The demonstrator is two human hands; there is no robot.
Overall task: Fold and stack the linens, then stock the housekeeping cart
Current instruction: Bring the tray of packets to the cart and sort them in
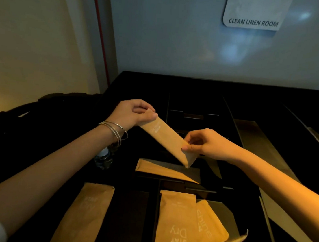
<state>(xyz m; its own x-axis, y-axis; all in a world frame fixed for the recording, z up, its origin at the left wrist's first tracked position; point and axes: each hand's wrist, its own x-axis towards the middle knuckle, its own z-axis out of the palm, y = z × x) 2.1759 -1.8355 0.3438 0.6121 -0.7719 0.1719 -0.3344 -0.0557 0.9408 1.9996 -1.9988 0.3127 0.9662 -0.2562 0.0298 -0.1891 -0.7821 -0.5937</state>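
A long tan paper packet (164,140) hangs in the air above the dark divided tray of the housekeeping cart (195,93). My left hand (130,114), with thin bangles on the wrist, pinches its far end. My right hand (208,143) pinches its near end. Another tan packet (162,170) lies in a compartment just below. Nearer me, a packet (86,214) lies at the left, and packets printed "STAY Dry" (177,223) and "shine" (209,228) overlap at the right.
A small bottle with a white cap (104,157) stands under my left wrist. Dark fabric (40,115) is bunched at the cart's left. A sign reading "CLEAN LINEN ROOM" (253,21) hangs on the wall behind. A pale panel (263,148) runs along the cart's right.
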